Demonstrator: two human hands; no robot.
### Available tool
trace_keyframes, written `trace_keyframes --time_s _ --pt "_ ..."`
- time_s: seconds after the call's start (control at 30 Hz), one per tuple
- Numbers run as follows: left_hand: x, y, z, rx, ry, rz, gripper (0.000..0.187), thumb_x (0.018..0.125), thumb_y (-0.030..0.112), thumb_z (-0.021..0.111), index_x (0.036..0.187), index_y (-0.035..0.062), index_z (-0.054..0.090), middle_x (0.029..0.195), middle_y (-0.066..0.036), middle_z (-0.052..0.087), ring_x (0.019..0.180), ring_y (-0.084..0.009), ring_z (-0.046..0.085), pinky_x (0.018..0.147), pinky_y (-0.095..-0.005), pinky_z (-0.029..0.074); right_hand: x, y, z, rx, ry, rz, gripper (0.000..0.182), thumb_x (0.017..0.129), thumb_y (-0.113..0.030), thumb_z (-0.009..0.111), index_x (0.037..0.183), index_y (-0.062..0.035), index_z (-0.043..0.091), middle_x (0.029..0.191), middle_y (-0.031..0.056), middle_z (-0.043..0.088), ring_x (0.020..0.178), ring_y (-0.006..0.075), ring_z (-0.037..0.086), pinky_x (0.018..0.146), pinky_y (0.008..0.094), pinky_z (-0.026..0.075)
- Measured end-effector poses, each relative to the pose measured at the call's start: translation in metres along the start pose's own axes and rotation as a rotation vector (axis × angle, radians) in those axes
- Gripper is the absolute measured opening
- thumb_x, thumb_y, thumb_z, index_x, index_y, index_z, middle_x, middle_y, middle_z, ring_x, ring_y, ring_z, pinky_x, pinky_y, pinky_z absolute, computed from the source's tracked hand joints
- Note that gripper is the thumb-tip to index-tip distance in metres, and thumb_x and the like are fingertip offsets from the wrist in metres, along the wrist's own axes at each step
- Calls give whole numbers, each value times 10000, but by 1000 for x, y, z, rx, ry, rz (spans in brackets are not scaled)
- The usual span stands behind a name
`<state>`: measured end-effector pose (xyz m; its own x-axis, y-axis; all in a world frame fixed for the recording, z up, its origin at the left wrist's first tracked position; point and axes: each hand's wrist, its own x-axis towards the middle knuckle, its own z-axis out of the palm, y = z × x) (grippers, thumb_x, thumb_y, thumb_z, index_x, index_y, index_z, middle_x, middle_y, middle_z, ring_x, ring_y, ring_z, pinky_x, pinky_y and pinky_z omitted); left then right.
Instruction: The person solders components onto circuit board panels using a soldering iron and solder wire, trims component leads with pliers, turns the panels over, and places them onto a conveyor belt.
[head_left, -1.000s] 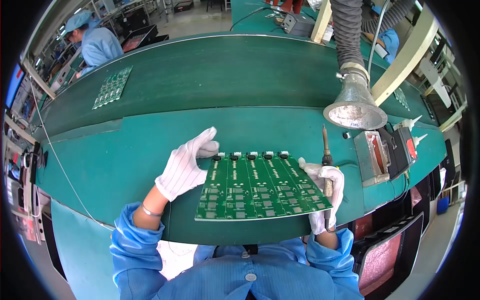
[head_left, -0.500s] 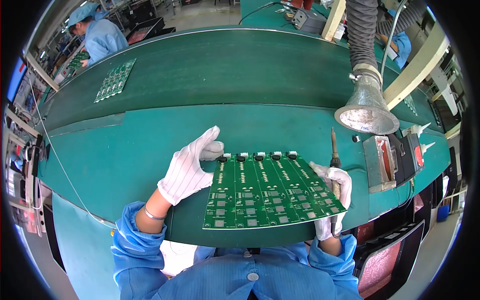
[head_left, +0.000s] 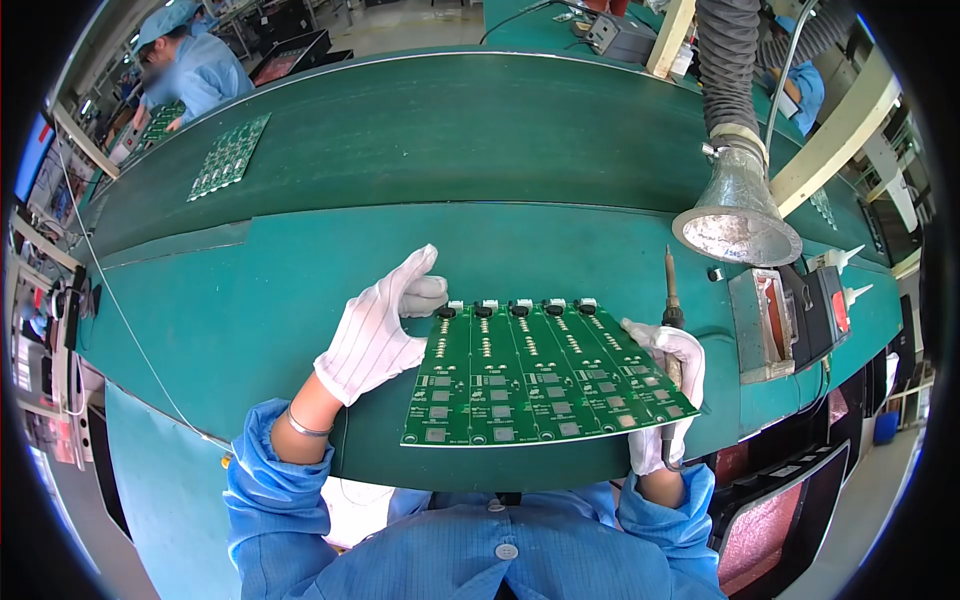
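A green circuit board with a row of round black parts and white connectors along its far edge is held tilted before my body. My left hand, in a striped white glove, supports its left edge, with the thumb and fingers reaching past the far corner. Also gloved, my right hand grips the board's right edge and at once holds a soldering iron upright, tip pointing away from me. The fingers beneath the board are hidden.
A metal fume funnel hangs at the right above a soldering station. Another circuit board lies on the long green belt. A co-worker sits at the far left, and another person is at the upper right.
The near edge of the board has risen slightly, changing its tilt. Both hands keep nearly the same place. The co-worker at the far left has shifted their head and arms.
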<state>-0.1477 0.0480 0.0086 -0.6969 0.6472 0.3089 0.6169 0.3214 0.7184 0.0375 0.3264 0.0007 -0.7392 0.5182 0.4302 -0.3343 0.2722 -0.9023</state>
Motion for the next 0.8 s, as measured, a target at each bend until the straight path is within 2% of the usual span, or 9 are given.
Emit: trace_keyframes --time_s 0.07,0.43,0.5,0.57,0.6,0.67,0.73,0.77,0.8 --pt "0 1 0 7 -1 -6 1054 847 721 663 1526 -34 380 1161 -169 737 1057 -300 752 983 -378 559 0 2 -1 -28 0 -15 306 926 -94 690 1197 -19 570 1202 187 649 1133 315 675 1006 406 531" --pt "-4 -4 3 -192 -20 -57 1043 834 571 799 1567 -7 333 1288 -219 649 1130 -314 710 1023 -420 560 -3 0 -7 128 -73 -7 277 944 -65 664 1200 -12 572 1209 196 641 1169 358 664 1014 442 528" --pt "-6 -5 3 -185 -25 -76 1055 818 539 829 1576 6 325 1295 -220 641 1132 -315 706 1023 -426 563 -6 -1 -7 -2 -103 -75 255 961 -64 643 1198 -19 558 1211 200 635 1184 375 654 1043 458 523" --pt "-7 -4 3 -196 -19 -91 1073 795 507 861 1581 16 322 1285 -215 646 1121 -313 708 1019 -429 566 -2 3 -10 411 -104 124 311 937 -49 689 1210 -46 538 1203 193 631 1207 385 639 1043 470 524" --pt "-8 -6 2 -230 -16 -120 1096 772 477 887 1582 9 317 1283 -212 648 1134 -317 705 1021 -427 566 -4 0 -7 475 -135 97 386 913 -51 746 1212 -67 503 1190 189 634 1235 395 618 1032 489 529" --pt "-10 0 3 -242 22 -137 1099 769 463 893 1582 4 314 1282 -210 650 1142 -313 704 1021 -420 567 0 -6 -14 612 -100 287 301 966 -158 709 1179 -97 505 1113 182 651 1229 377 608 1028 501 529" --pt "-11 7 3 -223 65 -79 1102 762 418 908 1583 -4 306 1291 -205 647 1167 -299 696 1016 -408 574 3 -14 -4 744 -49 281 193 1043 -292 614 1119 -129 544 1002 138 656 1194 335 617 1016 484 531" --pt "-10 12 4 -71 130 18 1098 717 390 928 1562 1 345 1254 -174 659 1106 -270 712 987 -386 599 6 -24 -2 861 -25 316 210 1030 -283 637 1127 -134 525 988 112 635 1166 324 624 1030 481 522" --pt "-9 20 2 35 142 51 1092 713 363 932 1558 -6 347 1250 -168 660 1116 -269 704 983 -371 600 7 -21 -2 782 -14 265 219 1020 -249 659 1141 -138 514 991 101 627 1159 318 624 1033 475 515"
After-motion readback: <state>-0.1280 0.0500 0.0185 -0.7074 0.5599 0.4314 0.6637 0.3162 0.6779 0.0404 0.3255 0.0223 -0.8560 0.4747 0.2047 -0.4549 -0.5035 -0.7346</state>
